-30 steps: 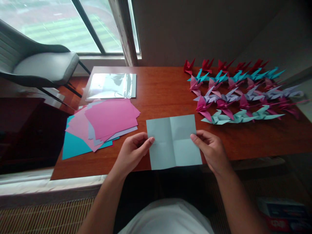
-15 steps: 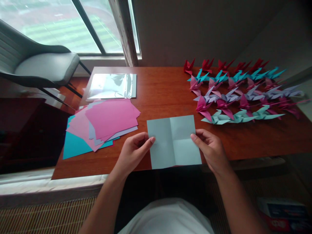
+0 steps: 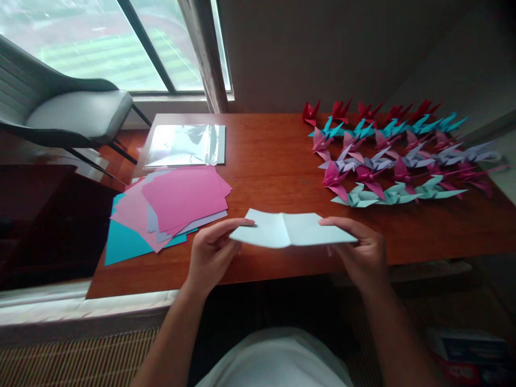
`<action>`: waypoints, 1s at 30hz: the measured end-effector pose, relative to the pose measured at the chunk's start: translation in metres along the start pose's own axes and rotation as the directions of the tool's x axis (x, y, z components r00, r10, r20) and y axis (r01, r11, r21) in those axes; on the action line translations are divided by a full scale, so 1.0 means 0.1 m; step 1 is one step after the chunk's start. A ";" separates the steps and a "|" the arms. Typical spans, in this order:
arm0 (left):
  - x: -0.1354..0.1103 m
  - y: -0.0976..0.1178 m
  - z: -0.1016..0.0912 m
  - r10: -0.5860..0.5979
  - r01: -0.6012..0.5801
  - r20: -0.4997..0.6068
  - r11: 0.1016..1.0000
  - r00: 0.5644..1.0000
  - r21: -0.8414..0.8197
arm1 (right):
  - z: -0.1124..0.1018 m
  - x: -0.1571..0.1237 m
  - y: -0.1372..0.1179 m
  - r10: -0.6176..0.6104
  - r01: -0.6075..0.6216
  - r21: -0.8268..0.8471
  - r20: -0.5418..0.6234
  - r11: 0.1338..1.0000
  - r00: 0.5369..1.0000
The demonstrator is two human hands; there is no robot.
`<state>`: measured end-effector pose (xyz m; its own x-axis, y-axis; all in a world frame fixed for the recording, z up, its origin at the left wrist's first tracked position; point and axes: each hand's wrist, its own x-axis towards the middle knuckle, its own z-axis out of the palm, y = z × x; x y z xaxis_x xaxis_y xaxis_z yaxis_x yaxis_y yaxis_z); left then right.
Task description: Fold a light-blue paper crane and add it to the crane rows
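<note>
"Pale green paper (image 3: 290,229), creased down its middle, held up over the near part of the table (image 3: 264,180). Why not lay it flat?"

"Supported at both sides, it can be tipped without drooping, I'd guess. Look how the left hand (image 3: 212,255) has it: thumb along the top, fingers bent underneath, pinching the side."

"And the right hand (image 3: 365,255)?"

"Much the same pinch, mirrored on the opposite side. Most of the fingers are hidden below, so I can't tell how they're spread. With the thumbs kept out near the sides, the crease between them stays uncovered."

"What about those loose sheets (image 3: 185,196) to the left, fanned with pink on top?"

"Maybe so that several colours show and one can be drawn out easily. That shiny wrapped packet (image 3: 185,145) lies just beyond them, probably to be out of the way of the elbows."

"And the folded birds (image 3: 363,196) over on the right?"

"Lined up by colour, red farthest, pale green nearest. Rows like that look easy to count, and standing well apart from the hands, their thin points seem less likely to get knocked."
</note>
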<state>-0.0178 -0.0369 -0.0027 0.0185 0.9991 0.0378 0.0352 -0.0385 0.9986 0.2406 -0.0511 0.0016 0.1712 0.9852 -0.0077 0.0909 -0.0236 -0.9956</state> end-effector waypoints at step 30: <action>0.01 -0.07 -0.06 -0.056 0.061 0.064 0.995 0.996 -0.082 | -0.23 0.08 0.18 -0.346 0.380 -0.291 0.163 0.878 0.924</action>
<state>-0.0239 -0.0351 -0.0100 0.0807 0.9965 -0.0201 -0.0463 0.0238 0.9986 0.2660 -0.0478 -0.0145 -0.0332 0.9461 0.3221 0.4302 0.3044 -0.8499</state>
